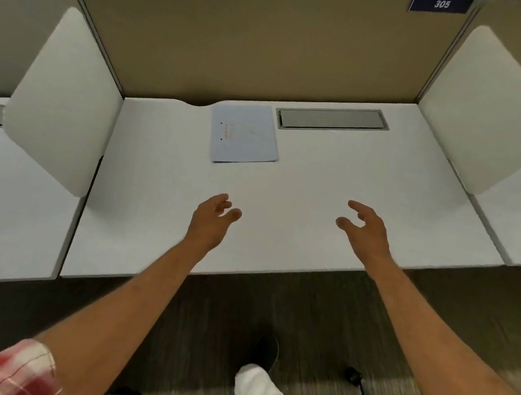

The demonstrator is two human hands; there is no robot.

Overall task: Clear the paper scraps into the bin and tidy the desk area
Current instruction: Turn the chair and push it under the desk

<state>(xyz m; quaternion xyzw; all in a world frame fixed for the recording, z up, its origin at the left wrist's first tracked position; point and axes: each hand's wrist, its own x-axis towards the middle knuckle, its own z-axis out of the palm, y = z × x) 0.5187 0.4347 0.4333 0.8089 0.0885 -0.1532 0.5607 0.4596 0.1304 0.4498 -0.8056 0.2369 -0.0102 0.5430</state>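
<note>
Hands: your left hand [214, 212] and right hand [363, 227] hover over the desk [323, 187], fingers spread, holding nothing.
Paper: one sheet [244, 133] lies flat at the back, well ahead of both hands.
Progress: no scraps show on the desk; you likely have only the sheet left.
Bin: not in view.
Surroundings: cable tray [332, 119] just beside the sheet; dividers [64, 100] either side; nothing blocks your reach.
</note>
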